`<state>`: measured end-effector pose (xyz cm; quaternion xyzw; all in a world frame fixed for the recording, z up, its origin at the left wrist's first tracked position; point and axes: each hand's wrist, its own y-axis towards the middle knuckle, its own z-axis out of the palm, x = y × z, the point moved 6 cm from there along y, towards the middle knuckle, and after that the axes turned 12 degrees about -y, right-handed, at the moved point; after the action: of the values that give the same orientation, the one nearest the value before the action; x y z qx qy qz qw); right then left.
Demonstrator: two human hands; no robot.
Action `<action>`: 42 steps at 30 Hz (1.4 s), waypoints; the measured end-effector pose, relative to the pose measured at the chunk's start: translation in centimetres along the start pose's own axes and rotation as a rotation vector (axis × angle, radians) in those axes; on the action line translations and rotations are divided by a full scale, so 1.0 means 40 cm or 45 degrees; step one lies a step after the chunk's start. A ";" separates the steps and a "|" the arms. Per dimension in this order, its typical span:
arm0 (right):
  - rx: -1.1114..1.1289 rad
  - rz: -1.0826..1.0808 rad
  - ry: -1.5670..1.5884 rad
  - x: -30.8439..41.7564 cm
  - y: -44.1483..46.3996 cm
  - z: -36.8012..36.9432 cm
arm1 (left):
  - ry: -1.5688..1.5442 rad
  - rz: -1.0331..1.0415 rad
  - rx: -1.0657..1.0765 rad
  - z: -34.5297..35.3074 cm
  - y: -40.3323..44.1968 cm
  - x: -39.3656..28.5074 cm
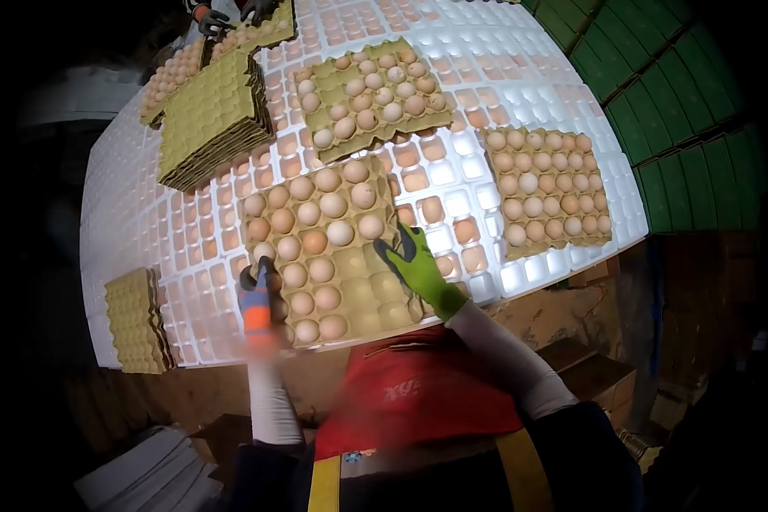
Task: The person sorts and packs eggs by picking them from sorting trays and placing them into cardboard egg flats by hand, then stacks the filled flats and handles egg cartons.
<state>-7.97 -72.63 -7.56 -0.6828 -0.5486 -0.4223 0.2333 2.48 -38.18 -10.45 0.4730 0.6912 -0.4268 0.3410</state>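
A cardboard egg tray (363, 294) lies in front of me at the near side of the table, mostly filled with brown eggs; several cups at its near right are bare. My left hand (260, 303), in an orange and blue glove with dark fingertips, grips the tray's left edge beside the eggs and is slightly blurred. On the opposite edge, my right hand (422, 269), in a green glove with dark fingertips, has its thumb over the rim and its fingers along the side. The undersides of both grips are hidden.
Beyond lies another partly filled tray (322, 81); a full tray (548, 181) lies right. Stacked trays (209, 115) stand back left, more trays (128, 320) near left. White plastic egg holders (508, 55) cover the table. Another person's gloved hands (213, 19) are at the far edge. Green crates (674, 111) stand right.
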 end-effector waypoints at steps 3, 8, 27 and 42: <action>0.106 -0.258 0.200 -0.084 -0.008 -0.023 | 0.046 0.190 -0.158 -0.027 -0.009 0.004; -0.052 -0.214 -0.886 -0.055 0.128 -0.236 | 0.346 0.859 -0.274 0.052 -0.235 -0.331; 0.194 -0.087 0.360 0.089 0.173 -0.148 | 0.075 0.744 0.608 0.221 -0.173 -0.465; 0.370 0.004 0.336 0.116 0.345 -0.130 | -0.730 -0.017 0.792 0.249 -0.073 -0.491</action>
<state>3.61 -78.13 1.06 -0.5816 -0.5674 -0.4241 0.4000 6.67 -54.94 3.51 0.4109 0.4097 -0.7316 0.3579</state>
